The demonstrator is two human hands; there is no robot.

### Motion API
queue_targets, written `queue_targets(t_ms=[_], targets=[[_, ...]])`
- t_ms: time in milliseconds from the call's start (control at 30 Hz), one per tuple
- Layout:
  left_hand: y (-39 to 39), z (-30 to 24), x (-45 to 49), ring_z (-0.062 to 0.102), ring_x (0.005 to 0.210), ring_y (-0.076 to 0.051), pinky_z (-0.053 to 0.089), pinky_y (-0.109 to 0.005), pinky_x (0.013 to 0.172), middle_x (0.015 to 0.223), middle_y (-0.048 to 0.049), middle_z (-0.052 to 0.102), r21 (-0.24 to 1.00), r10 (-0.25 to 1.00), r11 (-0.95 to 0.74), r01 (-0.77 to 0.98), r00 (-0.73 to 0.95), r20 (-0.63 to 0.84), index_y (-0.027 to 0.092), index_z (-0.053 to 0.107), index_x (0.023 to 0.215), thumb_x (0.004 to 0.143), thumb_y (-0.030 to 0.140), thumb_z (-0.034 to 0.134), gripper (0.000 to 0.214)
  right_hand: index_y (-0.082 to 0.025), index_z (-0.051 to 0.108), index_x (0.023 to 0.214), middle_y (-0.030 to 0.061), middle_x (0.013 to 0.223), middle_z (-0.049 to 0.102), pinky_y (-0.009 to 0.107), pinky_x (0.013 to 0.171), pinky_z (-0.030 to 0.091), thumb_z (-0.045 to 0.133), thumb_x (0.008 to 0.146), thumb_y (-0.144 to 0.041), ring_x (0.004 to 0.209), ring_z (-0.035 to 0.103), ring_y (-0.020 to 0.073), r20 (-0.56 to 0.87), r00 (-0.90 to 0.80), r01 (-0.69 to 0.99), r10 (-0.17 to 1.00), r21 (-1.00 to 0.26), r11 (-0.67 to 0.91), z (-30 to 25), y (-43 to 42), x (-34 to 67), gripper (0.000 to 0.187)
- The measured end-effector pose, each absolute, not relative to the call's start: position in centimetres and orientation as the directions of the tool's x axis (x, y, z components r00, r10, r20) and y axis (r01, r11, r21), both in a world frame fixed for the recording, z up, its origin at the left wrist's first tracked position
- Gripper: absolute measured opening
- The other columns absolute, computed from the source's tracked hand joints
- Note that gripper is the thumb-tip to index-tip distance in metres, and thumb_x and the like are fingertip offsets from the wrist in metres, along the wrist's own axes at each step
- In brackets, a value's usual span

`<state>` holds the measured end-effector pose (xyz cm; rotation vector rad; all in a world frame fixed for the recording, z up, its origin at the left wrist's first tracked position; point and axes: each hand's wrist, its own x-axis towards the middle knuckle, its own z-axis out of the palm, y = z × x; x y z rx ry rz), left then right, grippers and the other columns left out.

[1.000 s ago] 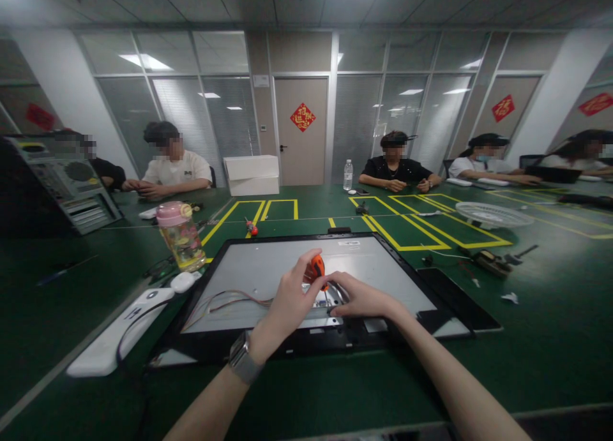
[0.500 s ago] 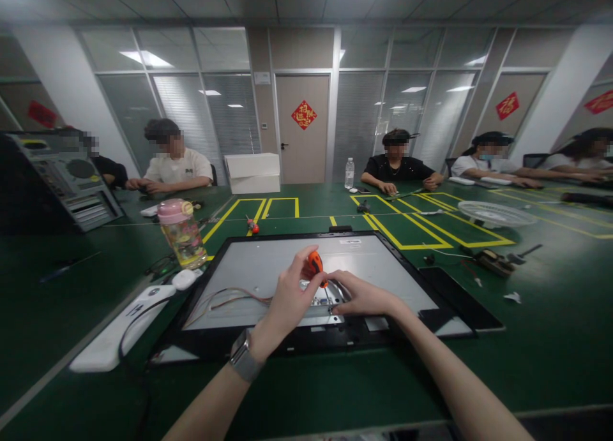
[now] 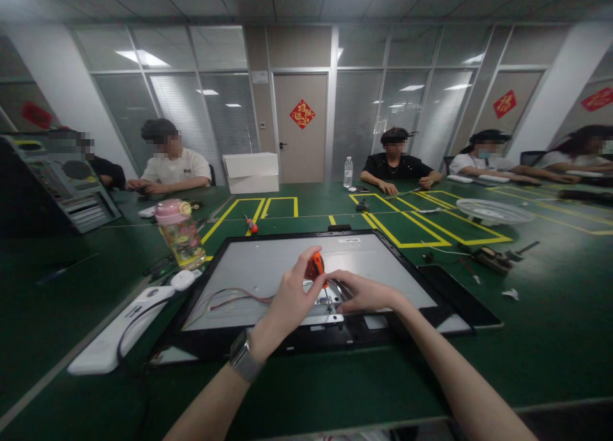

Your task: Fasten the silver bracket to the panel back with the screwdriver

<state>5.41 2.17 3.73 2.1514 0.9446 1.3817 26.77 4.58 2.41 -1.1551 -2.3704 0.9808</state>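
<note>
A black-framed monitor panel (image 3: 268, 262) lies face down on the green table, its grey metal back up. My left hand (image 3: 292, 297) is closed round the orange handle of a small screwdriver (image 3: 316, 267), held upright with its tip down on a small circuit board (image 3: 330, 297) near the panel's front edge. My right hand (image 3: 366, 294) rests beside the tip, its fingers pinched at the screwdriver's shaft and the board. Thin coloured wires (image 3: 230, 297) run left from the board across the panel.
A pink-lidded bottle (image 3: 179, 233), a white case (image 3: 182, 279) and a white bar with a cable (image 3: 119, 326) lie left of the panel. A black plate (image 3: 460, 300), a small tool (image 3: 493, 257) and a fan grille (image 3: 493, 211) lie right. Several people sit across the table.
The screwdriver handle has shifted slightly in my left hand's fingers, as if turned. Both hands stay at the same spot on the board.
</note>
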Motion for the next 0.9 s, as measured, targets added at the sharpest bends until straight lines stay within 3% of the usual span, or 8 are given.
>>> queue_targets(t_ms=[100,200,333,567,733,900], targets=[[2.0,3.8,5.5,0.065,0.080,-0.014,0.053,-0.030,0.080,0.099,-0.0023,0.064,0.643,0.709,-0.705,0.299,0.313,0.632,0.025,0.043,0.132,0.087,0.017,0.054,0.047,-0.021,0.046,0.136,0.0085,0.132,0.053,0.042,0.106,0.037,0.078,0.066,-0.030,0.120,0.048,0.0290,-0.042,-0.605,0.565,0.795,-0.726,0.392,2.4,5.1,27.6,0.077],[1.6,4.3,5.6,0.064,0.086,-0.014,0.051,-0.030,0.083,0.097,-0.0019,0.064,0.612,0.672,-0.740,0.279,0.308,0.673,0.024,0.047,0.126,0.085,0.013,0.056,0.043,-0.021,0.055,0.126,0.0083,0.125,0.054,0.042,0.103,0.039,0.083,0.060,-0.037,0.116,0.049,0.0293,0.011,-0.568,0.585,0.823,-0.698,0.413,2.0,5.6,28.3,0.074],[0.9,5.2,5.8,0.060,0.085,-0.015,0.048,-0.028,0.078,0.090,-0.0023,0.060,0.514,0.578,-0.801,0.307,0.173,0.798,0.021,0.061,0.104,0.085,0.019,0.061,0.020,-0.020,0.060,0.118,0.0072,0.106,0.055,0.039,0.087,0.047,0.082,0.059,-0.044,0.097,0.055,0.0261,-0.018,-0.525,0.631,0.851,-0.679,0.375,1.3,6.2,28.8,0.068],[0.8,6.0,5.7,0.061,0.089,-0.016,0.047,-0.029,0.082,0.094,-0.0048,0.063,0.660,0.685,-0.728,0.187,0.216,0.695,0.019,0.062,0.102,0.090,0.014,0.047,0.019,-0.018,0.060,0.110,0.0025,0.094,0.054,0.034,0.081,0.045,0.084,0.055,-0.043,0.090,0.052,0.0219,0.017,-0.525,0.573,0.851,-0.733,0.368,0.3,6.7,28.3,0.065],[1.4,7.1,5.4,0.058,0.081,-0.016,0.047,-0.029,0.078,0.086,-0.0025,0.057,0.573,0.649,-0.735,0.363,0.131,0.749,0.020,0.071,0.091,0.085,0.025,0.062,0.012,-0.019,0.060,0.106,-0.0001,0.088,0.052,0.030,0.074,0.043,0.084,0.055,-0.045,0.083,0.050,0.0190,0.015,-0.537,0.529,0.843,-0.772,0.351,0.3,6.7,28.2,0.062],[2.2,8.0,5.9,0.060,0.080,-0.015,0.047,-0.028,0.076,0.085,-0.0035,0.061,0.648,0.701,-0.711,0.272,0.221,0.678,0.019,0.071,0.098,0.090,0.020,0.052,0.020,-0.018,0.061,0.106,-0.0002,0.087,0.051,0.030,0.074,0.041,0.084,0.056,-0.046,0.082,0.049,0.0188,0.048,-0.537,0.492,0.842,-0.793,0.359,0.1,6.7,28.1,0.062]])
